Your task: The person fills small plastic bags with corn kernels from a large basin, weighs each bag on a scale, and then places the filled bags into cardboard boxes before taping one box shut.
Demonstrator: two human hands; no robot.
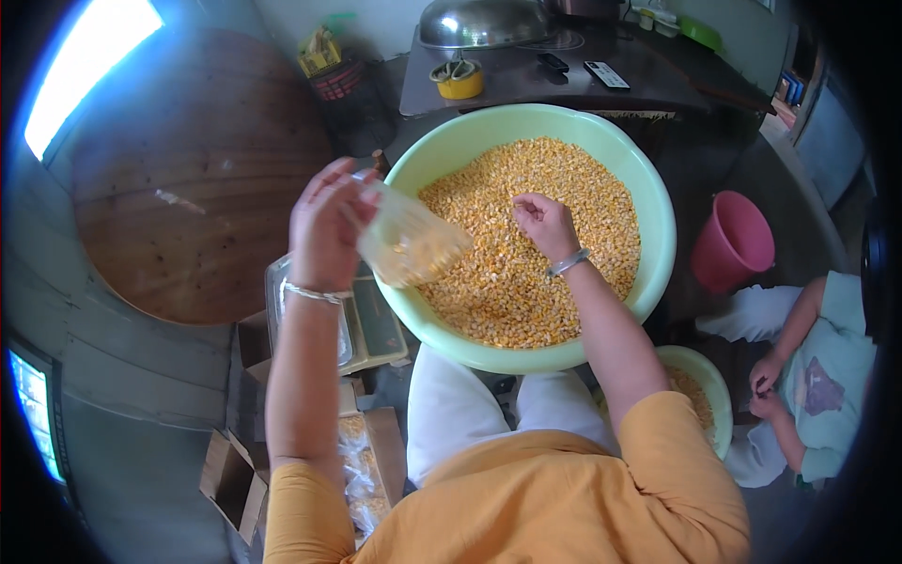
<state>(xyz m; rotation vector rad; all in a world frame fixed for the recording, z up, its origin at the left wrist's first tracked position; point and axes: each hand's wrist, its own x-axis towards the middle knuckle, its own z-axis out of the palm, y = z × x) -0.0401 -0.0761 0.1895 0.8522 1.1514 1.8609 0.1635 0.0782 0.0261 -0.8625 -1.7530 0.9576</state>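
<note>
My left hand [331, 211], blurred, grips the top of a clear plastic bag [409, 240] with some yellow corn kernels in its bottom. The bag hangs tilted over the left side of a large pale green plastic basin [648, 176]. Dried corn kernels [521, 303] fill much of the basin, heaped towards its far side. Above the kernels, near the middle, my right hand [546, 222] has its fingers curled. Whether anything is inside those fingers is hidden.
A pink bucket [733, 240] and a smaller green basin of kernels [694, 395] are at the right, beside a seated person [810, 381]. Filled bags [359, 458] lie in a cardboard box at lower left. Behind the basin, a dark table [507, 77] carries a metal lid [486, 25].
</note>
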